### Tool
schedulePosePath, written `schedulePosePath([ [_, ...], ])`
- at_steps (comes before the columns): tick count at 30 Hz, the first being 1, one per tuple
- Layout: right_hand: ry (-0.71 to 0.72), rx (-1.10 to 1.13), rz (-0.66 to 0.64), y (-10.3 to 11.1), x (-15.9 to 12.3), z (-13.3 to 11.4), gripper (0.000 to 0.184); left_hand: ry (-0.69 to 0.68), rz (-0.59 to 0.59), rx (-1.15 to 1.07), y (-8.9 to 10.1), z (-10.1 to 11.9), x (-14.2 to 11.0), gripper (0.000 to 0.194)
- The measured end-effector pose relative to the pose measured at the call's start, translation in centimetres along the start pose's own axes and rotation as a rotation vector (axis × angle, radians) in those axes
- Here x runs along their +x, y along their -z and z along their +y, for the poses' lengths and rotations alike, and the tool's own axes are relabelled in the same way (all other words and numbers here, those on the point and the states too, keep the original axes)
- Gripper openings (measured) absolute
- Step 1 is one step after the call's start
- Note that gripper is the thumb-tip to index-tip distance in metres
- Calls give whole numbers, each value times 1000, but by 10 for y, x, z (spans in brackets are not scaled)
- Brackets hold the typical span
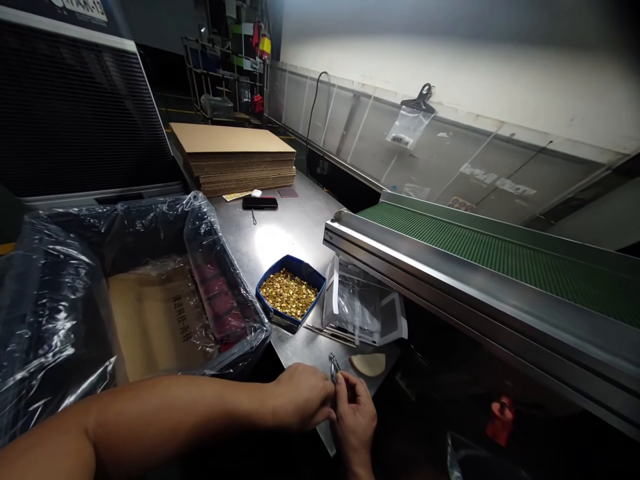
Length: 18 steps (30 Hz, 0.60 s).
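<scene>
My right hand (356, 408) pinches a small shiny metal tool, by its shape a nail clipper (334, 364), between thumb and fingers. Its far end points up and away over the edge of the metal table (295, 350). My left hand (303, 398) is closed with its back towards me and touches the right hand by the clipper; its fingertips are partly hidden. Beyond the hands stands a blue bin (317, 308) holding many small brass-coloured parts (289, 293). A pale half-round piece (368, 364) lies right of the clipper, and thin rods (330, 335) lie behind it.
At left, a crate lined with clear plastic (205, 233) holds cardboard (150, 320) and dark red pieces (220, 307). Stacked cardboard sheets (240, 160) and a phone (260, 203) are at the back. A green conveyor (480, 260) runs along the right, beside plastic bags (357, 307).
</scene>
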State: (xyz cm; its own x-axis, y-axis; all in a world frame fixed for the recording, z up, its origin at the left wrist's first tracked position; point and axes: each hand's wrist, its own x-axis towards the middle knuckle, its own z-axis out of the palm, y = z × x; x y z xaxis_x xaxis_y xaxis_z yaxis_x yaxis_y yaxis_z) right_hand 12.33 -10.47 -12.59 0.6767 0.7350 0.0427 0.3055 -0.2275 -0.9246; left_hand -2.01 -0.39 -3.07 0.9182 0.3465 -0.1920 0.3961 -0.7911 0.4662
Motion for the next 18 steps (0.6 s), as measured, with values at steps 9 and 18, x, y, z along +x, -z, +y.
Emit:
schedulePosePath([
  [9,-416,529,-122,-6,-32,-31,46,-17,223,-157,1,-8,1,11],
  [18,-663,885,-130,8,-48,-34,45,-221,356,-281,-13,-7,0,18],
])
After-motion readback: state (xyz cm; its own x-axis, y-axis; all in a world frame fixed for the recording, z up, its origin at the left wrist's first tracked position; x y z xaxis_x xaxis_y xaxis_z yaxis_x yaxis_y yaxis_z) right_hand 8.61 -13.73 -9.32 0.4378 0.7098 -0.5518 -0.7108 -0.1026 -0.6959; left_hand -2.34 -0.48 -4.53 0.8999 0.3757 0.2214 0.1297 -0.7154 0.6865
